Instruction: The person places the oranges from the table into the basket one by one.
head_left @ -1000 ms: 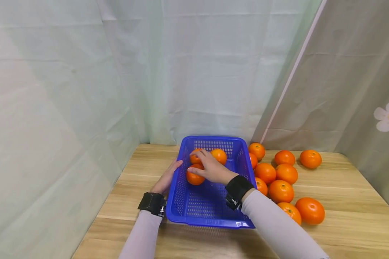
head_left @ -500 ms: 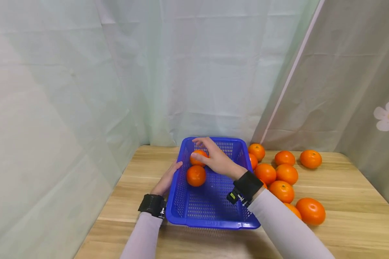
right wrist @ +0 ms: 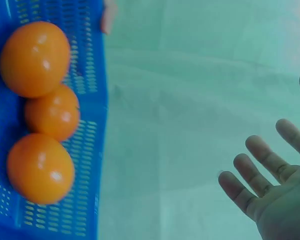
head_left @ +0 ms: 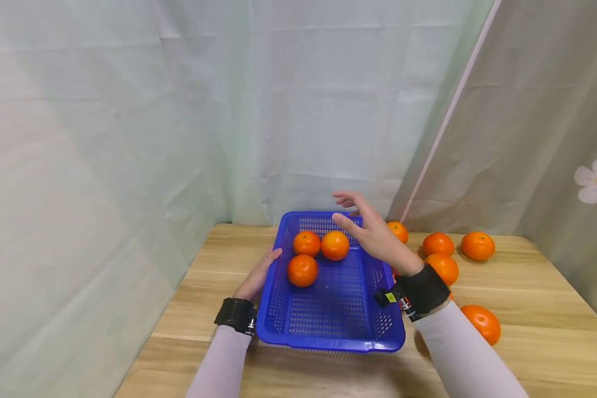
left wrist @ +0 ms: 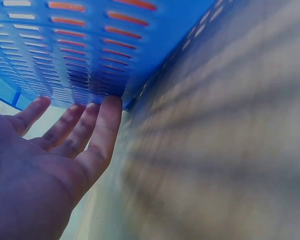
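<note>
A blue plastic basket [head_left: 323, 342] with slotted walls stands on the wooden table. Three mandarins sit at its back left: one in the corner [head_left: 306, 244], one to the right of that [head_left: 335, 245] and one nearer the front [head_left: 302, 270]. My left hand [head_left: 255, 276] lies along the basket's left side; in the left wrist view its fingers [left wrist: 106, 125] reach out against the slotted wall. Above the basket's back right corner, my right hand [head_left: 375, 235] hovers with spread fingers and holds nothing. The right wrist view shows its palm [right wrist: 285, 205] well apart from the fruit.
Several more mandarins [head_left: 477, 246] lie loose on the table [head_left: 542, 298] to the right of the basket, partly hidden behind my right arm. A pale curtain [head_left: 318, 121] hangs close behind the table, and another stretch of cloth [head_left: 79, 210] runs down the left.
My right hand has let go of a mandarin inside the basket, risen and moved right towards the back right corner. My left hand has stayed at the basket's left side.
</note>
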A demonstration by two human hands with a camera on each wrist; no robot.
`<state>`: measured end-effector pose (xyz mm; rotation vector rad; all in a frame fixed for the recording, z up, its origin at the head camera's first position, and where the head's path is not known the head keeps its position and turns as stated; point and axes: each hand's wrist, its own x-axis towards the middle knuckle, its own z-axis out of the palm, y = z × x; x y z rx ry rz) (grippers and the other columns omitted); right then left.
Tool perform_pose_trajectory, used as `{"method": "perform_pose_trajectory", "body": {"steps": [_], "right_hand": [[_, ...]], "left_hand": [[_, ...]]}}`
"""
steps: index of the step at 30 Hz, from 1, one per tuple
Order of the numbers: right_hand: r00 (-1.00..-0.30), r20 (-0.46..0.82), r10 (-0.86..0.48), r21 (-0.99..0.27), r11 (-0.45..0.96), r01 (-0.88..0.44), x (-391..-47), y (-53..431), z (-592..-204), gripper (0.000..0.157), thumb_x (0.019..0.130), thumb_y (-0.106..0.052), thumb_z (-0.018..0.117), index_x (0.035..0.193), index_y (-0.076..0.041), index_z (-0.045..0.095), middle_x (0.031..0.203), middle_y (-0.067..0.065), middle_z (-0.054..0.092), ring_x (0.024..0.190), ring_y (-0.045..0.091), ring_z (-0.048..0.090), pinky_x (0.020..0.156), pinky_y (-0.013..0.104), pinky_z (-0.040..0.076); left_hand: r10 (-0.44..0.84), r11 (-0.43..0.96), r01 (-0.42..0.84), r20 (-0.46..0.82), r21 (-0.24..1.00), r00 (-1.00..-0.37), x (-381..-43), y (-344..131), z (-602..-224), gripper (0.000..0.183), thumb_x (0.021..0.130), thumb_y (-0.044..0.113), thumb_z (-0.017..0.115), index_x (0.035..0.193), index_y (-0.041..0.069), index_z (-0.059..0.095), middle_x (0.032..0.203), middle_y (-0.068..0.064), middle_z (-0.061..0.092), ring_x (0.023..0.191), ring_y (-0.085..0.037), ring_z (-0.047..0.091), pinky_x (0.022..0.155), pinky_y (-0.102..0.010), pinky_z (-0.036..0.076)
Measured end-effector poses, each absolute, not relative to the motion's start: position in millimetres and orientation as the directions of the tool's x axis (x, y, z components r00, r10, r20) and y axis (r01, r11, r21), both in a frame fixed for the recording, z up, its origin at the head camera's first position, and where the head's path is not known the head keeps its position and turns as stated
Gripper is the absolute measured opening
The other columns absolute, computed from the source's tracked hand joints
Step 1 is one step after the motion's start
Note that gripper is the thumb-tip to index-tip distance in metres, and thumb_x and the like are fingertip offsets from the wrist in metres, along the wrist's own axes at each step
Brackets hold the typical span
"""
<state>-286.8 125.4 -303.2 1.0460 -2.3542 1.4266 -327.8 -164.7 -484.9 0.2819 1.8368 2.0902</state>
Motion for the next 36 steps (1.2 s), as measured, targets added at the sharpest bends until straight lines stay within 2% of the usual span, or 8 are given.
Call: {"method": "perform_pose_trajectory", "body": {"steps": [6,13,18,22,27,31,34,36], "right_hand": [[-0.750,0.527,-0.401,-0.692,0.309,-0.652,-275.9,143.6,-293.7,0.044,0.097,-0.008,0.054,0.139,-0.002,0.040,0.129,0.022,0.049,0.121,0.033,0.041,0.101,0.058,0.034],[-0.773,0.511,-0.375,-0.714,0.315,-0.625,-267.8,154.3,-293.5,0.043,0.097,-0.007,0.053,0.139,-0.004,0.041,0.130,0.021,0.049,0.121,0.032,0.041,0.099,0.056,0.035],[-0.789,0.514,-0.338,-0.720,0.329,-0.611,-265.6,170.0,-300.3,0.042,0.098,-0.007,0.052,0.138,-0.004,0.041,0.128,0.024,0.050,0.119,0.034,0.044,0.098,0.058,0.037],[-0.803,0.518,-0.294,-0.718,0.360,-0.595,-270.9,191.9,-315.1,0.043,0.098,-0.011,0.054,0.139,-0.010,0.042,0.130,0.020,0.052,0.118,0.032,0.046,0.099,0.057,0.038],[-0.828,0.500,-0.254,-0.707,0.432,-0.560,-269.5,219.5,-328.2,0.044,0.099,-0.015,0.054,0.140,-0.018,0.041,0.135,0.009,0.050,0.121,0.026,0.045,0.098,0.043,0.038],[-0.846,0.479,-0.234,-0.703,0.475,-0.529,-260.2,239.1,-330.7,0.048,0.098,-0.015,0.054,0.143,-0.019,0.038,0.141,0.010,0.041,0.125,0.030,0.040,0.098,0.034,0.037],[-0.854,0.470,-0.226,-0.699,0.495,-0.516,-253.6,253.5,-332.6,0.051,0.099,-0.013,0.053,0.146,-0.018,0.034,0.142,0.012,0.036,0.126,0.034,0.036,0.096,0.023,0.035],[-0.858,0.467,-0.213,-0.700,0.504,-0.506,-249.9,261.9,-334.5,0.051,0.099,-0.013,0.052,0.146,-0.018,0.032,0.141,0.011,0.035,0.125,0.032,0.035,0.093,0.015,0.033]], "left_hand": [[0.375,-0.094,-0.118,-0.074,0.989,-0.924,-327.6,-165.5,-482.5,0.062,0.099,0.054,0.038,0.152,0.034,0.012,0.155,-0.017,0.023,0.127,-0.043,0.041,0.093,-0.059,0.045],[0.413,-0.107,-0.106,-0.053,0.989,-0.909,-322.6,-168.0,-471.1,0.058,0.103,0.046,0.033,0.153,0.030,0.009,0.157,-0.019,0.017,0.129,-0.044,0.038,0.096,-0.059,0.043],[0.419,-0.109,-0.112,-0.056,0.988,-0.906,-317.6,-165.1,-464.0,0.058,0.104,0.044,0.032,0.154,0.028,0.008,0.157,-0.020,0.017,0.130,-0.043,0.037,0.097,-0.058,0.043],[0.420,-0.116,-0.114,-0.056,0.987,-0.906,-317.6,-163.1,-464.3,0.060,0.103,0.045,0.034,0.154,0.028,0.009,0.157,-0.020,0.018,0.129,-0.042,0.039,0.096,-0.058,0.043],[0.404,-0.102,-0.105,-0.056,0.989,-0.913,-318.9,-163.3,-464.8,0.061,0.102,0.046,0.035,0.154,0.026,0.009,0.156,-0.021,0.019,0.128,-0.042,0.041,0.096,-0.057,0.044],[0.389,-0.097,-0.109,-0.063,0.989,-0.919,-321.3,-164.2,-468.0,0.062,0.102,0.047,0.036,0.154,0.027,0.009,0.156,-0.020,0.019,0.128,-0.041,0.040,0.096,-0.057,0.044],[0.380,-0.108,-0.112,-0.063,0.988,-0.923,-325.1,-165.0,-475.0,0.063,0.101,0.048,0.037,0.154,0.027,0.010,0.157,-0.020,0.019,0.129,-0.042,0.040,0.096,-0.057,0.044],[0.373,-0.110,-0.119,-0.070,0.987,-0.925,-327.1,-165.2,-479.2,0.063,0.101,0.050,0.038,0.153,0.029,0.010,0.156,-0.018,0.020,0.128,-0.041,0.041,0.095,-0.057,0.045]]}}
